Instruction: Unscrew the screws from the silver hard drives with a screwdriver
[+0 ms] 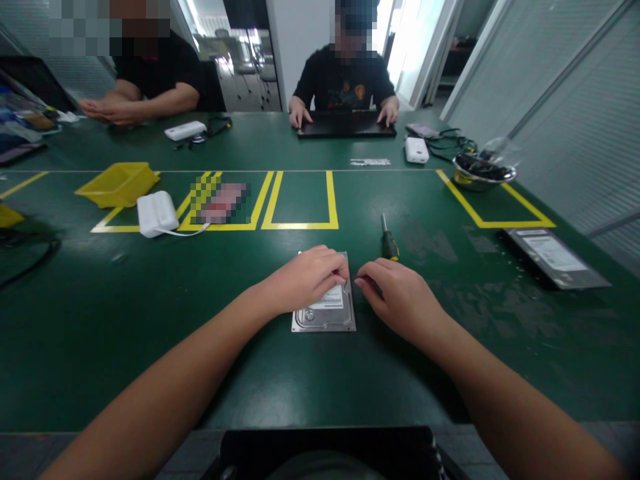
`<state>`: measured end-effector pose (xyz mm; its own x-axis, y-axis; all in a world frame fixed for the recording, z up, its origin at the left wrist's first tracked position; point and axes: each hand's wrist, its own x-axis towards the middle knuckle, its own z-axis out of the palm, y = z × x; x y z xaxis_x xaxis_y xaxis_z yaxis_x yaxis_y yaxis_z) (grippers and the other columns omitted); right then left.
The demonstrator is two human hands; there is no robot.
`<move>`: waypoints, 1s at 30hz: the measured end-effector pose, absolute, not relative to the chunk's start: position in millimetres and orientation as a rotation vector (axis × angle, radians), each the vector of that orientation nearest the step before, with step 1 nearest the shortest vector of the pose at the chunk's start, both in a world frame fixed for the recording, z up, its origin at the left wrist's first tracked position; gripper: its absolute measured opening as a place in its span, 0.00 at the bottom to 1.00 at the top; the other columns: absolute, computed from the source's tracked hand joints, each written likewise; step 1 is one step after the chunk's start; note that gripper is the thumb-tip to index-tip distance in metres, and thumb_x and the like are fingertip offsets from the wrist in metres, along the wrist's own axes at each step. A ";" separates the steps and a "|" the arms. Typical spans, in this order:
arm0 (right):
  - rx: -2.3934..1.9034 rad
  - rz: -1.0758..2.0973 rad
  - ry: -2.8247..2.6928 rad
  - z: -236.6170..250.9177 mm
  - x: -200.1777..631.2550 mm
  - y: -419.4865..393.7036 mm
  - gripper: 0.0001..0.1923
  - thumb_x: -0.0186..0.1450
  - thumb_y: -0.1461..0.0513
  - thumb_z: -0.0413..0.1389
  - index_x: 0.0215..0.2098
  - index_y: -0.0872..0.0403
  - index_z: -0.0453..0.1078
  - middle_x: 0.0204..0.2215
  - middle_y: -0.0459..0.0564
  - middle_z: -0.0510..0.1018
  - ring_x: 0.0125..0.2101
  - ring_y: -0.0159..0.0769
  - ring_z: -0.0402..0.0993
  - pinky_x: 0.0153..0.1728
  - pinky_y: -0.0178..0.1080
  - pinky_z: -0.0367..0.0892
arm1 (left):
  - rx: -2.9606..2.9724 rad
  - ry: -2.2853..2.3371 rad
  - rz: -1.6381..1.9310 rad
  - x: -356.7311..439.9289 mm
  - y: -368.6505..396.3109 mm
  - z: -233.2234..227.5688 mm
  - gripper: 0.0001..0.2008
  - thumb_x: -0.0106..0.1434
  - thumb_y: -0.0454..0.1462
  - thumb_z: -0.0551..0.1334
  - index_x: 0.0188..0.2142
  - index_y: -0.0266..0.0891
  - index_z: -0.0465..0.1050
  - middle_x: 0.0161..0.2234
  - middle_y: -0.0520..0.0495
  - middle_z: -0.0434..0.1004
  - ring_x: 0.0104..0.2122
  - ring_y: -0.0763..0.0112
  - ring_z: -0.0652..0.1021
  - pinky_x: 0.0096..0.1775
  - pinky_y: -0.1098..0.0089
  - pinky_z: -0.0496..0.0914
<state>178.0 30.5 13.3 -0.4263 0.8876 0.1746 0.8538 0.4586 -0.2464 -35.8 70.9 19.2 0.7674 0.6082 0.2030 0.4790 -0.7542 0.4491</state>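
Observation:
A silver hard drive (pixel 327 319) with a white label lies flat on the green table in front of me. My left hand (pixel 305 279) is over its upper part, fingers curled together, covering much of the label. Whether it pinches anything is hidden. Just off the drive's right edge is my right hand (pixel 400 293), its thumb and fingertips drawn close together. Anything between them is too small to make out. Beyond my right hand lies a screwdriver (pixel 389 245) with a dark and yellow handle, its shaft pointing away; neither hand grips it.
Another hard drive (pixel 555 257) lies at the right, below a metal bowl (pixel 485 175) of dark parts. Left are a yellow bin (pixel 117 185), a white power bank (pixel 157 213) and a cabled phone (pixel 223 203). Two people sit opposite; one touches a black panel (pixel 347 125).

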 end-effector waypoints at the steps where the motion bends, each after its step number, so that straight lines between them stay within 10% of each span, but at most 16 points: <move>1: -1.493 0.175 -2.431 14.0 178.0 30.3 0.09 0.70 0.60 0.50 0.38 0.53 0.71 0.33 0.48 0.74 0.35 0.36 0.70 0.36 0.37 0.59 | 2.594 0.825 0.463 -35.2 71.9 19.5 0.04 0.69 0.32 0.56 0.38 0.37 0.69 0.36 0.48 0.72 0.39 0.67 0.71 0.43 0.67 0.64; 30: -1.524 0.117 -2.434 16.6 178.1 29.8 0.11 0.71 0.60 0.48 0.39 0.54 0.72 0.35 0.51 0.75 0.36 0.37 0.71 0.37 0.38 0.60 | 2.490 0.896 0.127 -15.5 95.3 20.6 0.03 0.63 0.37 0.62 0.36 0.43 0.75 0.34 0.52 0.74 0.41 0.63 0.69 0.43 0.65 0.55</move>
<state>178.1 29.8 16.6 -0.4124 0.8928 0.1811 0.8713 0.4446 -0.2078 -15.5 95.3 20.6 0.7806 0.6205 -0.0747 0.5751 -0.6664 0.4745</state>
